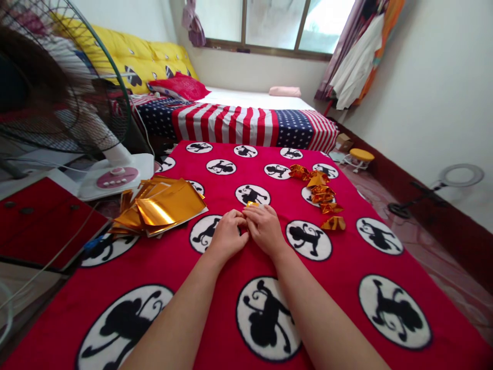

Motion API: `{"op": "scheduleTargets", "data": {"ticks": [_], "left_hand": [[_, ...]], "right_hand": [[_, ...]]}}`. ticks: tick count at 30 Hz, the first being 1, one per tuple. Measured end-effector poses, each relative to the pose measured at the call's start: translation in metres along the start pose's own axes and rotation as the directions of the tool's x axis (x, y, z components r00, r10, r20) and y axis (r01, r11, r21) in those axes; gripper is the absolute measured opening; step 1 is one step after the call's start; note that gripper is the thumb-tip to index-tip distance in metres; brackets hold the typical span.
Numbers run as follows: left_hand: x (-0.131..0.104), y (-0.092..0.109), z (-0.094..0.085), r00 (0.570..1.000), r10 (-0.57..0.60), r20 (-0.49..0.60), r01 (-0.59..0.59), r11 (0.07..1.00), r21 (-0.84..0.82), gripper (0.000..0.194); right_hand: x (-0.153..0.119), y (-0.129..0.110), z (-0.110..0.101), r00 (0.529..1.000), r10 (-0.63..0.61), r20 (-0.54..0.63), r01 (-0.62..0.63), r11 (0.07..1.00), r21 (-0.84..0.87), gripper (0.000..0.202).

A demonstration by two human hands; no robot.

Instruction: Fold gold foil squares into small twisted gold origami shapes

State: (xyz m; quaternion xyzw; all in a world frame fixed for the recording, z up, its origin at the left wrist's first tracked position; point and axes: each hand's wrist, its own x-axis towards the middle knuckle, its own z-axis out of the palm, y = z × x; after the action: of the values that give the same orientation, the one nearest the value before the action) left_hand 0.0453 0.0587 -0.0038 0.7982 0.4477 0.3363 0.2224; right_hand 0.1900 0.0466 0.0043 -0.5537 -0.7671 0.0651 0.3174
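Observation:
My left hand [230, 230] and my right hand [264, 226] meet over the middle of a red cloth [215, 318] printed with black monkeys in white circles. Both have their fingers closed around a small piece of gold foil paper [252, 204]. Only its far edge shows past the fingertips; the rest is hidden. To the left lies a loose pile of flat gold foil sheets [169, 200], some with white edges. On the right, several folded gold paper pieces [322, 194] sit in a curved row, apart from my right hand.
A fan [115, 174] on a white base stands at the left beside a red panel [46, 221]. Past the cloth is a bed with a flag-patterned cover [231, 123]. A yellow stool [362, 154] and a ring light [461, 175] are at the right wall.

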Motion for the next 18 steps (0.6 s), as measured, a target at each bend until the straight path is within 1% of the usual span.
{"op": "scheduleTargets", "data": {"ticks": [2,5,7,10,12,14,16,18], "left_hand": [[0.0,-0.001,0.0,1.0,-0.002,-0.005,0.002,1.0,-0.023,0.013],[0.0,-0.002,0.0,1.0,-0.014,-0.007,0.013,0.999,-0.042,0.012],[0.0,-0.001,0.0,1.0,-0.016,-0.008,0.016,0.999,-0.032,0.012],[0.0,0.0,0.0,1.0,-0.023,-0.008,0.023,1.0,-0.004,0.011],[-0.001,0.001,0.0,0.999,-0.032,-0.006,0.032,0.999,0.017,0.01],[-0.001,0.002,-0.001,0.999,-0.037,-0.012,0.038,0.998,0.043,0.009],[-0.002,0.003,-0.002,0.999,-0.038,-0.023,0.039,0.996,0.074,0.008],[-0.002,0.004,-0.003,0.999,-0.039,-0.032,0.042,0.994,0.098,0.009]], "right_hand": [[0.001,0.002,0.004,0.994,0.108,0.023,-0.107,0.993,-0.046,0.03],[0.004,0.006,0.007,0.967,0.253,0.007,-0.251,0.961,-0.118,0.034],[0.005,0.008,0.007,0.955,0.297,-0.016,-0.296,0.946,-0.132,0.035],[0.006,0.011,0.005,0.941,0.326,-0.093,-0.335,0.937,-0.103,0.035],[0.006,0.013,0.002,0.93,0.329,-0.162,-0.342,0.938,-0.063,0.033],[0.004,0.017,0.001,0.914,0.343,-0.219,-0.348,0.937,0.014,0.031],[0.002,0.022,0.001,0.888,0.388,-0.247,-0.364,0.921,0.139,0.03],[0.001,0.027,0.002,0.858,0.449,-0.251,-0.376,0.88,0.291,0.031]]}}
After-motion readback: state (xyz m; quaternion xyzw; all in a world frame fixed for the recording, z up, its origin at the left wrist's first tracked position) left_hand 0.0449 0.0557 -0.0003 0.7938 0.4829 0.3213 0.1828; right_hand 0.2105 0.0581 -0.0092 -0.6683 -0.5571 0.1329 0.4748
